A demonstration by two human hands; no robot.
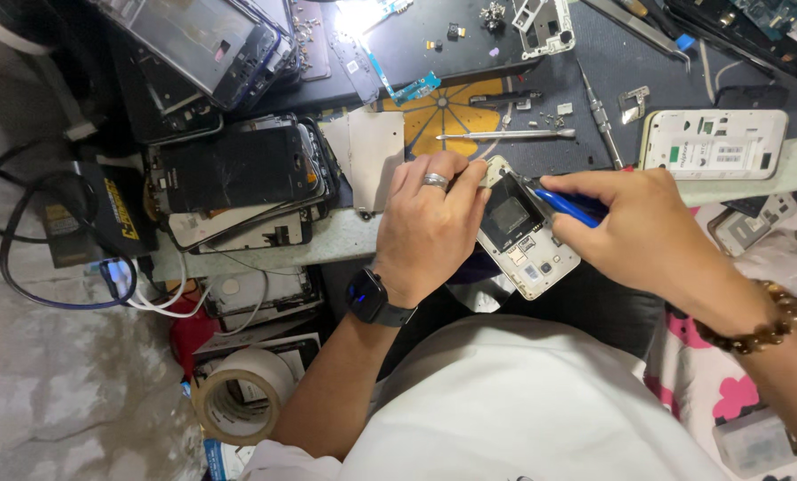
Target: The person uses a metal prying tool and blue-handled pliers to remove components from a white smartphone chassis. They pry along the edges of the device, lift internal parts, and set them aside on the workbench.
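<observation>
1. Head view, looking down at my two hands over a cluttered repair desk [345, 236].
2. My left hand [425, 227], with a silver ring and a dark smartwatch [369, 298] on the wrist, grips the upper left edge of an opened white phone body [528, 236], fingers curled around it.
3. The phone body sits between my hands, tilted, just off the front edge of the desk and above my lap; its inside faces up, showing a dark square recess and small metal parts.
4. My right hand [643, 227], with a brown bead bracelet [755, 334] on the wrist, is closed on a blue pry tool [566, 208]. The tool's tip touches the phone body at its upper right side.
5. Just beyond my hands a slim metal spudger [505, 135] lies flat on the desk, beside an orange mat with a dark spoke pattern.
6. To the left, near my left hand, a stack of cracked dark phone screens [238, 178] lies piled.
7. To the upper right, apart from my right hand, another white phone back [715, 142] lies flat.
8. At lower left, well away, sits a roll of pale tape [238, 396], and above it a tangle of black and white cables [24, 258].
</observation>
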